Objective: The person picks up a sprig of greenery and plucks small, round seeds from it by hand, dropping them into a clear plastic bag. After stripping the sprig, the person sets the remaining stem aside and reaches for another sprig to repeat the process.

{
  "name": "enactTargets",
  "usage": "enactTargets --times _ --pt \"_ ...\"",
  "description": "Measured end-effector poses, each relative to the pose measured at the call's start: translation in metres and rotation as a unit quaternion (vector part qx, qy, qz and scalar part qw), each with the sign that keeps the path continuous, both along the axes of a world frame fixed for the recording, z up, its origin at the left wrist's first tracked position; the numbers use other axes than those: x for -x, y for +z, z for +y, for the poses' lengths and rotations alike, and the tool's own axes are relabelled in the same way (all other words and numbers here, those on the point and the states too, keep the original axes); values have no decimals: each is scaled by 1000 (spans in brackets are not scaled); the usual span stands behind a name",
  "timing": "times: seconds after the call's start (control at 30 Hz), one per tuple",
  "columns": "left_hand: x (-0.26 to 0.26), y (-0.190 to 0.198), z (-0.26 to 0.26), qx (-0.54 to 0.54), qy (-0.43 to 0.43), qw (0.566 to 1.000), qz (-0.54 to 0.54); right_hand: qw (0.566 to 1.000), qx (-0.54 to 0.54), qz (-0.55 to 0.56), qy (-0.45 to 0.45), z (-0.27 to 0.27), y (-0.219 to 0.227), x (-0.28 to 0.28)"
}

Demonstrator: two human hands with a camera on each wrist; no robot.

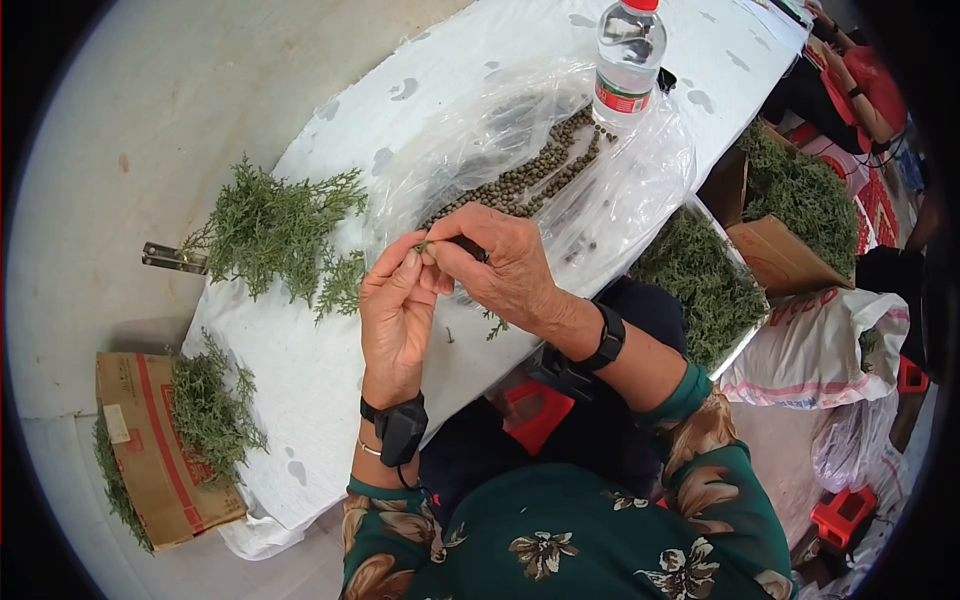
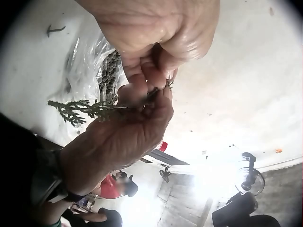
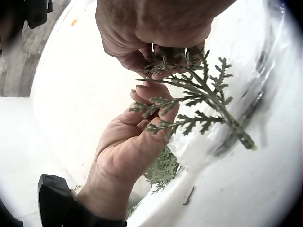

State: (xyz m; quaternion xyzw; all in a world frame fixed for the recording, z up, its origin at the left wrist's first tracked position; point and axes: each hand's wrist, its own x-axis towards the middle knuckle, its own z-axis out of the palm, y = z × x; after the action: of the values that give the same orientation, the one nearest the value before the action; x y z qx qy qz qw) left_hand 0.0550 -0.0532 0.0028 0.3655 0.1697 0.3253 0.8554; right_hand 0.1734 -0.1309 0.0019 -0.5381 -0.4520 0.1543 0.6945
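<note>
Both hands meet fingertip to fingertip over the white table. In the head view the left hand (image 1: 398,315) pinches a tiny piece of greenery with thumb and forefinger. The right hand (image 1: 500,262) has its curled fingers at the same spot. A green sprig (image 3: 203,94) extends from the right hand's grip in the right wrist view, its cut stem end pointing away; the left wrist view shows this sprig (image 2: 78,109) too. What lies between the fingertips is mostly hidden. Beyond the hands, small brown beads (image 1: 515,185) lie on clear plastic (image 1: 440,130).
A water bottle (image 1: 628,65) stands on the plastic. Green sprigs (image 1: 270,230) lie at the table's left, near a metal hinge (image 1: 175,258). Cardboard boxes (image 1: 150,450) and a white box (image 1: 745,345) of greenery flank the table. People sit at the upper right.
</note>
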Motion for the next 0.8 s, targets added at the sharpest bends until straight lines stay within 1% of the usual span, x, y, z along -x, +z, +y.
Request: enactTargets --times 0.07,0.5,0.6,0.8 --pt "0 0 -1 -6 3 1000 3 1000 -7 -11 -10 0 0 0" --pt "-2 8 -7 -37 31 998 28 1000 2 -21 -6 0 0 0" --pt "-2 8 -6 -38 27 998 29 999 -10 -44 -21 1 0 -1" --pt "1 -2 -1 -14 30 999 10 1000 -4 -16 3 0 1 -1"
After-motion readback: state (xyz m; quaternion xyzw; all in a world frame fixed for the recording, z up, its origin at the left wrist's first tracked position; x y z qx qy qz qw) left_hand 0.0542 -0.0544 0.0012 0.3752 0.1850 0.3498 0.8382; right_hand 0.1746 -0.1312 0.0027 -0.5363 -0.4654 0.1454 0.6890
